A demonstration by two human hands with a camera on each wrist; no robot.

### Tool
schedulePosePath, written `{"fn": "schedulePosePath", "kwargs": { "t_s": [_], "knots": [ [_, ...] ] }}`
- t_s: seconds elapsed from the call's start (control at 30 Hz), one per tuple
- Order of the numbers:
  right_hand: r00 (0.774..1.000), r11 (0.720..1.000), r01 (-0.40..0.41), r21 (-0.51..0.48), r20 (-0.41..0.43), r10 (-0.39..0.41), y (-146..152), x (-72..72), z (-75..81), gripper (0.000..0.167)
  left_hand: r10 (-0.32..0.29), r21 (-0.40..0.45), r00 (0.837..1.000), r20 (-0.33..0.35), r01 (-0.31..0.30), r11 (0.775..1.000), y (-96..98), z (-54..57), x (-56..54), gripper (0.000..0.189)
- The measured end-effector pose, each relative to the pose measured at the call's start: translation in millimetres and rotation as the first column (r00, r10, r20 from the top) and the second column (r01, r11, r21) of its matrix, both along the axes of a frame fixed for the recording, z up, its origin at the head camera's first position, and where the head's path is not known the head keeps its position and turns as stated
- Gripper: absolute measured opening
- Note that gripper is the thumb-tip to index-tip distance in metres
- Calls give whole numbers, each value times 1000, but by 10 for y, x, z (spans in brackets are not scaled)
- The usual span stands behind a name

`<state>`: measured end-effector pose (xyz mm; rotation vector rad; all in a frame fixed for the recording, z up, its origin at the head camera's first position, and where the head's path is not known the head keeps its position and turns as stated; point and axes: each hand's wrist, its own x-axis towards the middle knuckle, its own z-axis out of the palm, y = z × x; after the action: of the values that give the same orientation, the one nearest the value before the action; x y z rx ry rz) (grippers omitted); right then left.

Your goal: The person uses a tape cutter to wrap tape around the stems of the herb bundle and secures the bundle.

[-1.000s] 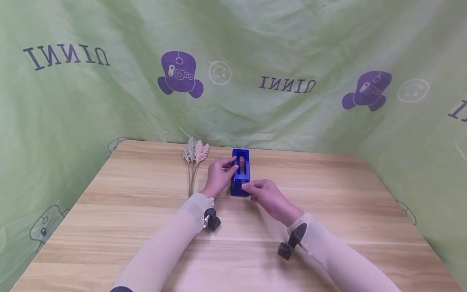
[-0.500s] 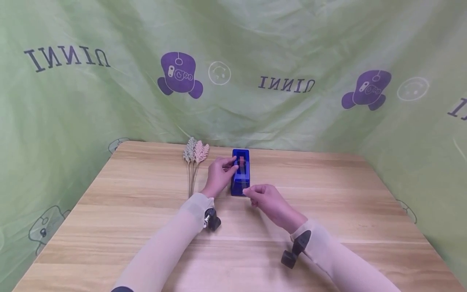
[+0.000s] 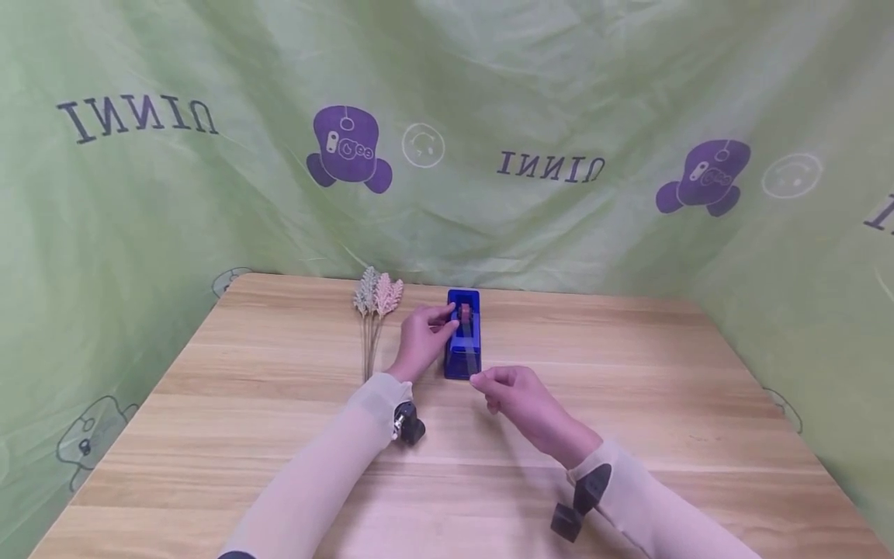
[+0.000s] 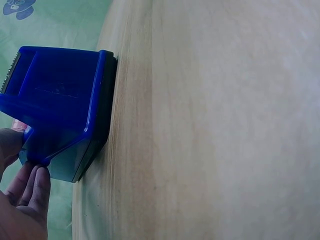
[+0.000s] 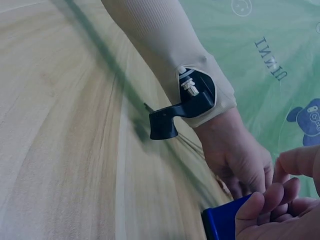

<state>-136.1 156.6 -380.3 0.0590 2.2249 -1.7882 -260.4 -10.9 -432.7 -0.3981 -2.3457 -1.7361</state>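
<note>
A blue tape dispenser (image 3: 455, 362) stands upright near the table's back edge, its roll with a reddish core (image 3: 466, 312) showing inside. My left hand (image 3: 421, 335) pinches its left side wall between thumb and fingers, as the left wrist view of the dispenser (image 4: 60, 85) also shows. A toothed cutter (image 4: 10, 72) runs along its front top edge. From the roll a strip of clear tape (image 3: 471, 353) stretches forward over the front. Just past the dispenser's front, my right hand (image 3: 527, 400) pinches the strip's free end between thumb and forefinger.
Artificial flower stems with grey and pink heads (image 3: 386, 293) lie left of the dispenser, partly beside the left wrist. Each wrist carries a black camera mount (image 3: 407, 425). A green printed curtain (image 3: 447, 217) hangs behind the wooden table (image 3: 244, 388).
My right hand has moved toward me and slightly right, drawing the tape strip out longer past the dispenser's front. The left hand keeps its hold on the side wall.
</note>
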Motion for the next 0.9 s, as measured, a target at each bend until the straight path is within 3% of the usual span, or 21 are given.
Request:
{"fn": "schedulePosePath", "kwargs": {
  "t_s": [0.4,0.9],
  "knots": [
    [997,997,-74,27,-25,75,-22,146,19,19,4,-4,1000,13,-4,1000,3,-2,-5,37],
    [997,997,-79,21,12,79,-52,332,15,22,9,-4,1000,21,-9,1000,7,21,20,37]
  ]
}}
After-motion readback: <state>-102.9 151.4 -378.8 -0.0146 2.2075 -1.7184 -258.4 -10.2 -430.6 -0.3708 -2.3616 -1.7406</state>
